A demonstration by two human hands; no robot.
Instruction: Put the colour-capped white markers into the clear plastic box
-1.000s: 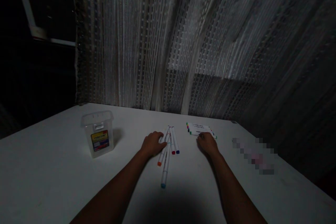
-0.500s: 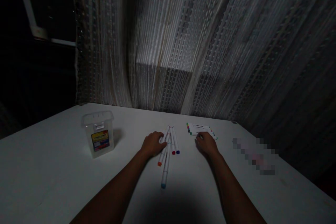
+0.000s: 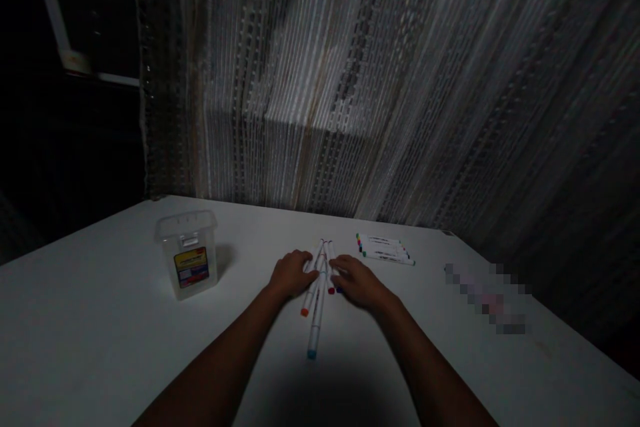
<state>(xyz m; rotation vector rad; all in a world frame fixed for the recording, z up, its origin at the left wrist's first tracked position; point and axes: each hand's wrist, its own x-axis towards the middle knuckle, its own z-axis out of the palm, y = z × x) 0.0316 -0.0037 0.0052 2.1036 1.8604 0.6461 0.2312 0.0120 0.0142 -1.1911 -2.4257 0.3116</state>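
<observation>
Several white markers lie in a loose bundle in front of me, their ends pointing towards me: a blue-tipped marker [image 3: 315, 330] reaches nearest, beside an orange-tipped marker [image 3: 307, 303] and a red-tipped marker [image 3: 331, 285]. My left hand [image 3: 291, 274] rests along the left side of this bundle, thumb and fingers apart, touching it. From the other side my right hand [image 3: 359, 281] lies against the rightmost marker, partly covering its dark blue end; its thumb and forefinger are spread. Further back at right, several white markers [image 3: 384, 248] lie side by side in a row.
A clear plastic box [image 3: 190, 257] with a coloured label stands upright on the white table [image 3: 115, 320] at left. A blurred-out patch [image 3: 490, 300] covers something at right. Behind the table hangs a striped curtain [image 3: 310, 80], and a window frame [image 3: 95, 23] shows at upper left.
My right hand has moved left from the row of markers to the right side of the bundle. The marker it was at lies in the row. My left hand has stayed put.
</observation>
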